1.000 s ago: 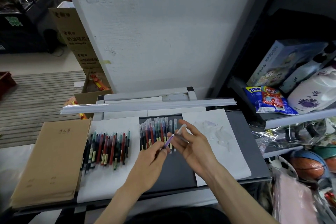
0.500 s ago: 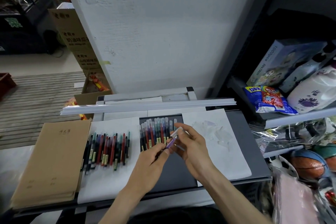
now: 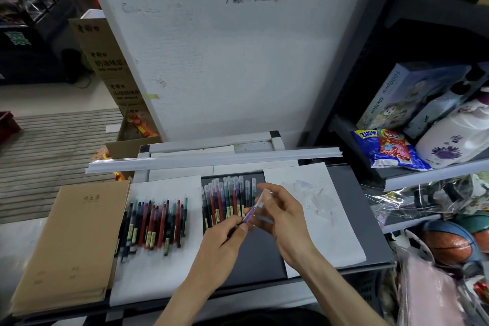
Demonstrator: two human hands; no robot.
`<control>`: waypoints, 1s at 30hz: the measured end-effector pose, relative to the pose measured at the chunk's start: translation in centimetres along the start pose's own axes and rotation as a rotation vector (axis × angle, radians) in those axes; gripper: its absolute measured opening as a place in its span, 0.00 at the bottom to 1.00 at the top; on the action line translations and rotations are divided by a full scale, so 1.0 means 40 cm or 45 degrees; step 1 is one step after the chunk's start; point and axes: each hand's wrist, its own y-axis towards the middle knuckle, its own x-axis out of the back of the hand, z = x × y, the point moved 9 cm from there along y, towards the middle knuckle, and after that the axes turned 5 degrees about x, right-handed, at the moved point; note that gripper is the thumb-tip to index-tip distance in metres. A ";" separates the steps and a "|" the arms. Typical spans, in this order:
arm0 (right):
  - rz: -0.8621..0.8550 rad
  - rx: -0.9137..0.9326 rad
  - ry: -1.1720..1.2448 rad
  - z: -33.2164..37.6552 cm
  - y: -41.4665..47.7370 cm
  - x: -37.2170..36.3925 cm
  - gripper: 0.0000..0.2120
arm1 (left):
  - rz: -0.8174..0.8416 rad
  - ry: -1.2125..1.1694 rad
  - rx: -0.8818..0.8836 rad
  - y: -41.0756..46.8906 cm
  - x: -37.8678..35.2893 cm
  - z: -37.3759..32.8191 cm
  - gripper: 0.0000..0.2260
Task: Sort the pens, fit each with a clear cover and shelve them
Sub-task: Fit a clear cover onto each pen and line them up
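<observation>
My left hand (image 3: 221, 242) grips the lower end of a purple pen (image 3: 249, 214), which tilts up to the right. My right hand (image 3: 284, 216) pinches a clear cover (image 3: 262, 197) at the pen's upper end. Just behind the hands, a row of pens with clear covers (image 3: 227, 200) lies on the dark surface. Further left, several uncovered pens (image 3: 156, 222) in red, blue, green and black lie on a white sheet (image 3: 169, 272). Loose clear covers (image 3: 315, 198) rest on another white sheet (image 3: 338, 241) at the right.
A stack of brown paper notebooks (image 3: 68, 241) lies at the left. A long white rail (image 3: 211, 160) crosses behind the pens. Shelves at the right hold a puzzle box (image 3: 402, 95), snack packs (image 3: 389, 148) and a basketball (image 3: 449, 243). Cardboard boxes (image 3: 105, 61) stand at the back left.
Both hands have kept hold of the purple pen and the clear cover. They have shifted slightly and the cover has drawn closer onto the pen's upper end.
</observation>
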 end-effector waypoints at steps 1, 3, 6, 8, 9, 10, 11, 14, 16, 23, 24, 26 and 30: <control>0.008 0.012 -0.007 0.004 -0.002 -0.002 0.10 | 0.001 0.003 0.006 0.000 0.000 0.003 0.11; -0.012 0.035 0.024 0.014 -0.005 0.000 0.10 | 0.004 0.007 0.005 -0.002 0.001 0.003 0.11; -0.048 0.054 0.064 0.032 0.004 0.012 0.09 | 0.002 0.026 -0.016 0.001 0.001 -0.010 0.11; -0.006 0.042 0.026 0.037 0.010 0.009 0.09 | 0.000 0.027 -0.027 0.002 0.001 -0.021 0.12; 0.025 0.039 0.000 0.037 0.012 0.006 0.09 | 0.003 0.030 -0.034 0.003 0.002 -0.025 0.13; 0.055 0.039 -0.028 0.037 0.011 0.002 0.09 | 0.009 0.032 -0.040 0.004 0.002 -0.027 0.14; 0.079 0.040 -0.054 0.034 0.009 -0.003 0.09 | 0.015 0.028 -0.045 0.004 0.001 -0.029 0.14; 0.085 0.025 -0.057 0.016 0.006 -0.007 0.09 | 0.020 -0.003 -0.042 0.009 -0.002 -0.028 0.14; 0.066 0.023 -0.016 0.002 0.008 -0.005 0.08 | 0.029 -0.035 -0.014 0.015 -0.003 -0.022 0.14; 0.111 0.034 -0.022 -0.017 0.022 -0.004 0.09 | 0.209 -0.510 0.348 0.007 -0.041 0.021 0.13; 0.133 0.025 -0.036 -0.019 0.026 -0.004 0.09 | 0.226 -0.546 0.388 0.009 -0.047 0.026 0.13; 0.192 -0.007 -0.067 -0.032 0.036 0.000 0.10 | 0.229 -0.507 0.438 0.021 -0.051 0.041 0.13; 0.114 -0.050 -0.576 -0.086 0.070 0.085 0.09 | 0.021 -0.324 0.480 0.066 -0.003 0.104 0.12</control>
